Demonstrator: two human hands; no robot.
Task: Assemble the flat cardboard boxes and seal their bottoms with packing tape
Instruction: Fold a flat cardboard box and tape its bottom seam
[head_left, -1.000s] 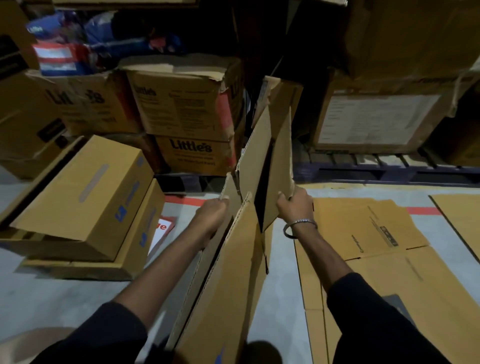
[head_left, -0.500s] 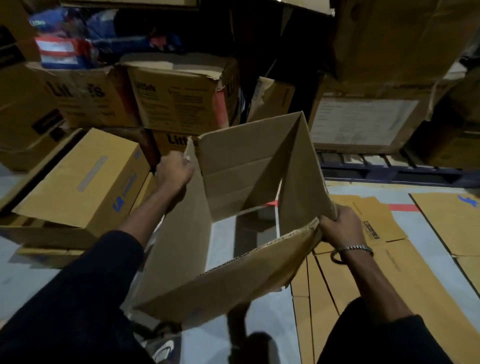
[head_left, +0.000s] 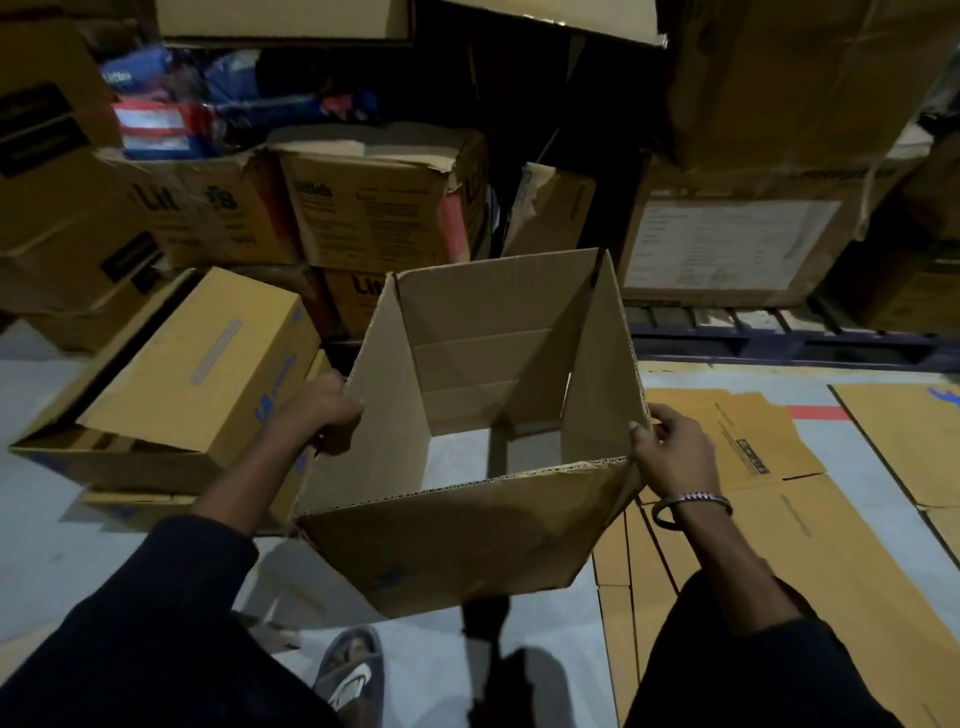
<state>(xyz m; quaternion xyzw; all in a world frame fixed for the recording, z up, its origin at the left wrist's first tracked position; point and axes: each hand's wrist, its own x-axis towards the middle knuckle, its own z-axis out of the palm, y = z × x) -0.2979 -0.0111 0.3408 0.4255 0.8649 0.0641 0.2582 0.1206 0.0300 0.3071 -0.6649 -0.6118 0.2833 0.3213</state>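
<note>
- Squared up now: half a second back the open carton (head_left: 488, 415) was skewed into a diamond, and both hands have shifted along its rim to pull it into a proper rectangle.
- Left hand (head_left: 314, 410) is clamped on the carton's left wall edge; right hand (head_left: 670, 452) pinches the near right corner, bracelet (head_left: 691, 504) on that wrist.
- Carton is held off the floor (head_left: 41, 525), just in front of the person, with grey floor showing straight through it, so the bottom flaps are not yet folded.
- Risk one: ease either grip and the creases could spring it back toward flat.
- Risk two: left of the carton, the finished boxes (head_left: 197, 374) sit close; swinging it over to reach the bottom could knock them.
- Risk three: right of the carton lie flat cardboard sheets (head_left: 753, 452), a slip hazard for that sandalled foot (head_left: 353, 675) below.
- No tape in sight; the light is dim, so it may be hiding somewhere.
</note>
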